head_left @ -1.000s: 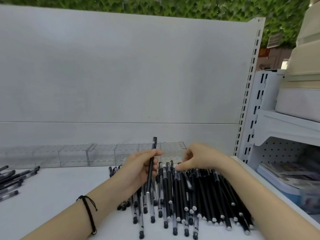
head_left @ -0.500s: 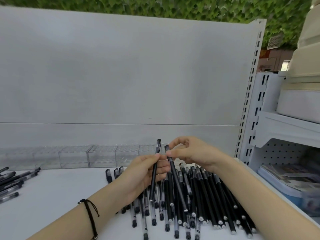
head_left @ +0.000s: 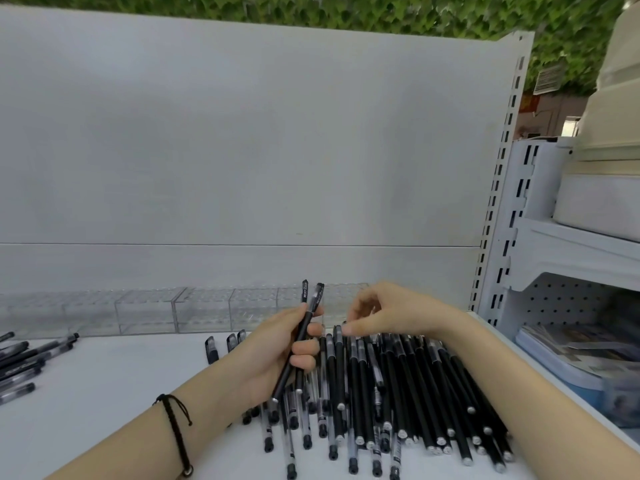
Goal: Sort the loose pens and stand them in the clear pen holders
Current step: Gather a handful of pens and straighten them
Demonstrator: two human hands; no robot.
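Left hand (head_left: 277,355) grips two pens (head_left: 304,327) – right hand (head_left: 384,313) (fingers spread) over pile (head_left: 398,386).

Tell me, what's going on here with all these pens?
A person is sorting pens on a white shelf. The left hand grips two black pens upright, while the right hand reaches down to the big pile of loose pens, fingertips at its far edge. A smaller group of pens lies off to the left. The row of clear pen holders along the back looks empty so far.
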